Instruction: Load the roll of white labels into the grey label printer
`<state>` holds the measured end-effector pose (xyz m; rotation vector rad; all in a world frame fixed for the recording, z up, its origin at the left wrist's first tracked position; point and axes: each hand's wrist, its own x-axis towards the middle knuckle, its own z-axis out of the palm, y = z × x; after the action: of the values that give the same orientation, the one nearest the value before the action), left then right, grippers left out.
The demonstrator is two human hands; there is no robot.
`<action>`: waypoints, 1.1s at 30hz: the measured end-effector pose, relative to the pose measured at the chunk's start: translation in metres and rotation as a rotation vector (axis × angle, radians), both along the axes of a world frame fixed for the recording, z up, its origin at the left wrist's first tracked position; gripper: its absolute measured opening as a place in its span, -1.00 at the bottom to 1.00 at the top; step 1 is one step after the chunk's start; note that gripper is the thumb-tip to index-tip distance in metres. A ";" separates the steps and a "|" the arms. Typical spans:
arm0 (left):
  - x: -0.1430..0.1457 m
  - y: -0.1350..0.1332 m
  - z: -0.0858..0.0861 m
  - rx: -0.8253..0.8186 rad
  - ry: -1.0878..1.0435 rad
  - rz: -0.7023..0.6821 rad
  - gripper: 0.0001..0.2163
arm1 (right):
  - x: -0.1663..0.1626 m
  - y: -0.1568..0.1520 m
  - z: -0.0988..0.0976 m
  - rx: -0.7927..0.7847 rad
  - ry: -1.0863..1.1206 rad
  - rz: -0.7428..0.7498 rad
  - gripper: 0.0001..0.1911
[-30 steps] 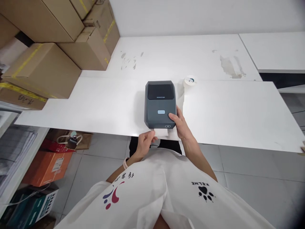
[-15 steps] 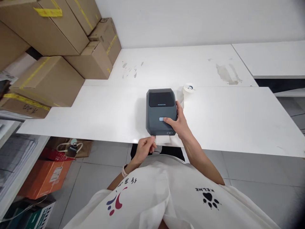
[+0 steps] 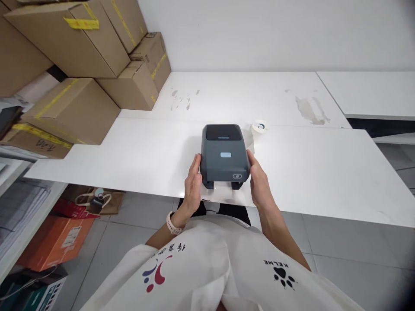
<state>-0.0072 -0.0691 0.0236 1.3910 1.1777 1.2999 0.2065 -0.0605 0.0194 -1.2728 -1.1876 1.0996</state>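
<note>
A dark grey label printer [image 3: 224, 166] rests on the white table near its front edge, with a pale blue button on top. Its front cover stands slightly raised, showing a gap at the bottom corners. My left hand [image 3: 193, 183] presses along the printer's left side. Against the opposite side lies my right hand [image 3: 259, 179], so the printer is gripped between both. A strip of white label paper [image 3: 223, 190] sticks out at the front. Behind the printer on the right stands a white label roll [image 3: 259, 126], its paper running toward the printer's back.
Taped cardboard boxes [image 3: 73, 110] are stacked at the table's left end. The table's front edge [image 3: 308, 211] runs close to my body. On the floor at lower left are an orange box [image 3: 58, 242] and a paper bag [image 3: 113, 203]. A white wall rises behind.
My left hand has come up from the front paper to the printer's left side. My right thumb has left the button for the right side. The printer's front has lifted a little.
</note>
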 end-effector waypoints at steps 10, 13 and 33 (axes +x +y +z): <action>0.008 0.092 0.013 -0.073 0.146 0.056 -0.32 | -0.001 0.100 0.054 0.324 -0.353 -0.151 -0.29; 0.010 0.098 -0.005 -0.196 0.251 0.015 -0.20 | 0.000 0.125 0.050 0.344 -0.456 -0.220 -0.31; 0.007 0.099 -0.015 -0.220 0.285 0.037 -0.15 | 0.013 0.128 0.067 0.190 -0.752 1.094 -0.51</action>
<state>-0.0002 0.0295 0.0085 1.4271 1.4950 0.9830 0.2192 0.0679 0.0860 -0.8505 -2.6735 1.1949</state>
